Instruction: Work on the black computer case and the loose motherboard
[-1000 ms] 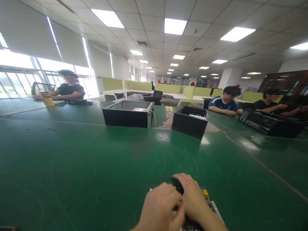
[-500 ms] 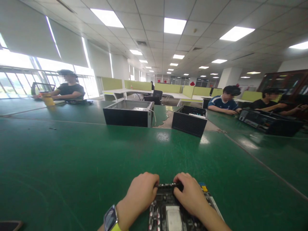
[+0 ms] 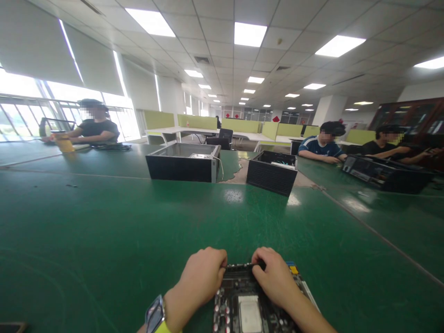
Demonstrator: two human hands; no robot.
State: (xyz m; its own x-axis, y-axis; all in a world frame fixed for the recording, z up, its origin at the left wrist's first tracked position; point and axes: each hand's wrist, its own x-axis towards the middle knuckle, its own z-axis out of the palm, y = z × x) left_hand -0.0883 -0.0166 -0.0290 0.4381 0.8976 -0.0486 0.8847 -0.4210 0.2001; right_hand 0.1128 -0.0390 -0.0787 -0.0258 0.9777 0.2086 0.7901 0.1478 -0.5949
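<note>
A motherboard lies flat on the green table in front of me, its lower part cut off by the frame. A pale square processor cover sits at its middle. Along the far edge runs a narrow dark strip that looks like a RAM stick at the memory slots. My left hand, with a watch on the wrist, has its fingers curled closed at the strip's left end. At the right end, my right hand is closed with thumb and fingers pinched together. Both sets of fingertips are partly hidden.
Two dark computer cases stand farther back on the green table. Another case lies at the right beside two seated people. A third person sits at the left behind a yellowish cup.
Both hands stay at the board's far edge, with only slight finger shifts. The strip between them shows fewer bright marks now. The whole view has shifted slightly.
</note>
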